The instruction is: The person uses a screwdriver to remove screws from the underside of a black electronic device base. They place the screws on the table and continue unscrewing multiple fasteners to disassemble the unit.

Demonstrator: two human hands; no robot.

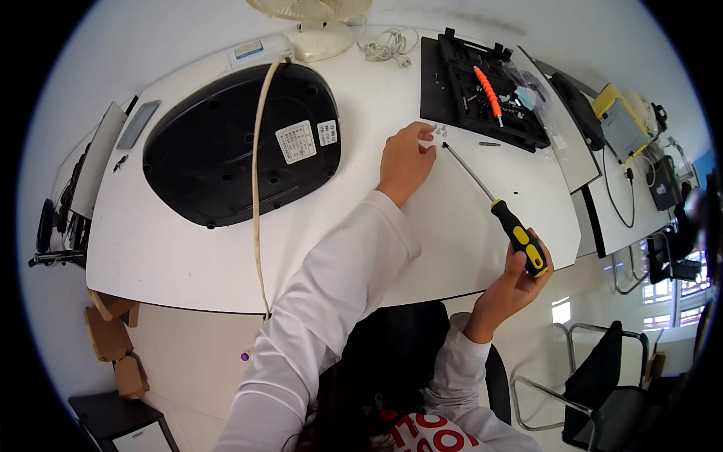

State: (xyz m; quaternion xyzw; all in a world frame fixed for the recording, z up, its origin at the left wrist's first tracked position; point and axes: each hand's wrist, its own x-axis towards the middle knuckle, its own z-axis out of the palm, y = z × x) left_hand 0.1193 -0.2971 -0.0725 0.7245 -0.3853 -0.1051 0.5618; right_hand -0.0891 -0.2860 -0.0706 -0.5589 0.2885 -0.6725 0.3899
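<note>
Reaching up from the lower edge in white sleeves (pixel 324 301), nearest the camera. Gripping a screwdriver (pixel 520 235) near the butt of its black-and-yellow handle, with the fingers of the right hand (pixel 506 295) wrapped around it. Pointing its thin shaft up and left over the table (pixel 188 264), tip just beside the left thumb. Lowering the left hand (pixel 407 163) toward the tabletop, thumb and forefinger slightly parted, holding nothing visible, close beside some small silver screws (pixel 442 131). Farther right, near the screws, a short dark metal bit (pixel 489 144). Beyond that, an open black tool case (pixel 520 137) with an orange-red flexible shaft (pixel 487 89) lying across it. Left of the hands, a large black plastic shell (pixel 203 143) with white labels, crossed by a pale cable (pixel 255 181). At the far edge, a coiled white cord (pixel 385 49) beside a cream fan base (pixel 322 44).
</note>
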